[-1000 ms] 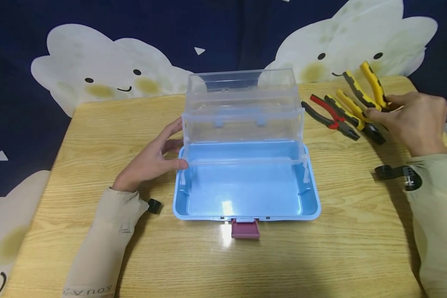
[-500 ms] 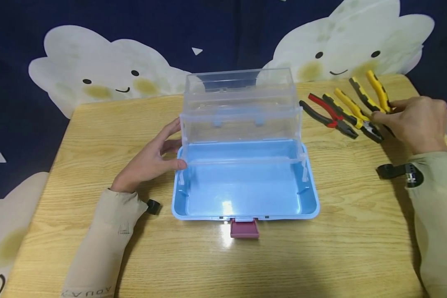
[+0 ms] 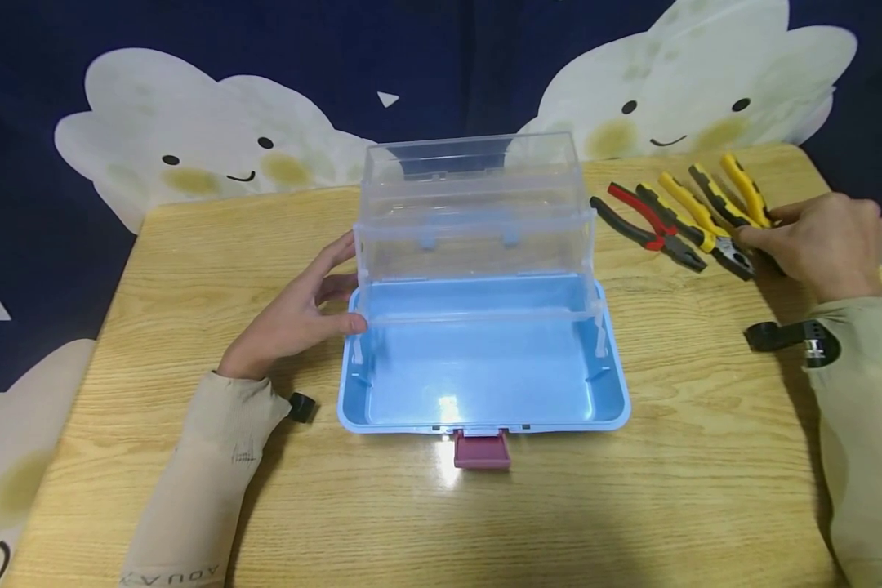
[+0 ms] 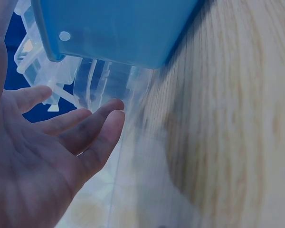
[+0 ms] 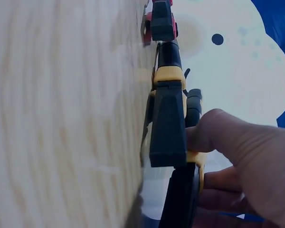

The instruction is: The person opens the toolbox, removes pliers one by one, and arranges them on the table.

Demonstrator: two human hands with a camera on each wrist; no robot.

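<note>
My left hand [image 3: 301, 314] is at the left side of a light-blue toolbox [image 3: 478, 376], its thumb over the rim. In the left wrist view the fingers [image 4: 104, 135] are loosely spread beside the box wall. The transparent lid and tray [image 3: 478, 175] stand raised at the back. At the right, my right hand [image 3: 826, 245] pinches yellow-and-black pliers [image 3: 748, 189] near the pivot, thumb and fingers on either side. Immediately left lie other yellow-and-black pliers [image 3: 687, 200], then red-and-black pliers [image 3: 661, 237]. My hand partly hides the held pliers' jaws in the head view.
A purple-red latch [image 3: 482, 452] hangs from the toolbox's front edge. Everything stands on a wooden table [image 3: 595, 506]. Behind the table hangs a dark blue cloth [image 3: 441, 73] printed with white clouds.
The right hand has brought the pliers slightly right and lower, their handles dropping beside the neighbouring pair. The left hand stays at the toolbox; the other pliers have not moved.
</note>
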